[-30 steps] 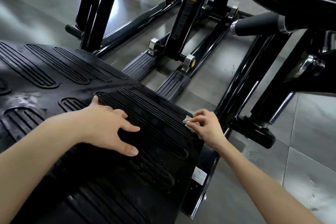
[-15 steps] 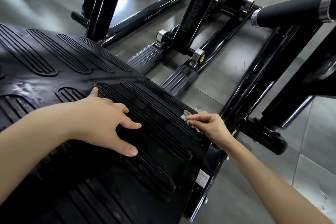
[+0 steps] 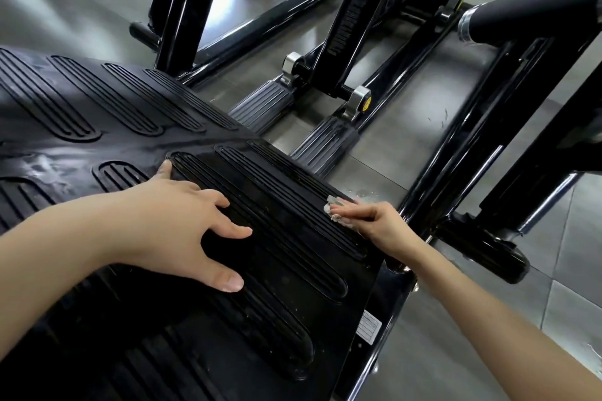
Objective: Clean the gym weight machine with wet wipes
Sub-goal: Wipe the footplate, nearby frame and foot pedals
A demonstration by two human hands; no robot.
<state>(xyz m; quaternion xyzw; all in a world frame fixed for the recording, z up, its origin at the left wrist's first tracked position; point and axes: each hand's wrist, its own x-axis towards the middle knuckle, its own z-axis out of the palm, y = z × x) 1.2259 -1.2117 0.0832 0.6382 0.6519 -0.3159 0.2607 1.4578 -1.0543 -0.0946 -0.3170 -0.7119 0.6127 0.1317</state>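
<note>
The weight machine's black ribbed rubber footplate [image 3: 97, 114] fills the left and bottom of the head view, with wet streaks on it. My left hand [image 3: 176, 221] rests flat on the plate's middle, fingers spread, thumb near the lower ribs. My right hand [image 3: 374, 225] presses a small crumpled white wet wipe [image 3: 334, 210] against the plate's right edge under extended fingers; only a bit of the wipe shows beyond the fingertips.
Beyond the plate stand two grey ribbed pedals [image 3: 322, 146] on a black post with a yellow warning label [image 3: 355, 6]. A black padded roller [image 3: 534, 10] juts in at upper right. Black frame tubes [image 3: 462, 146] and a rubber foot [image 3: 488, 251] stand on the grey tiled floor.
My right hand slid the wipe slightly along the plate's right edge and its fingers stretched out flatter. The left hand stayed put. The camera shifted a little closer and to the right.
</note>
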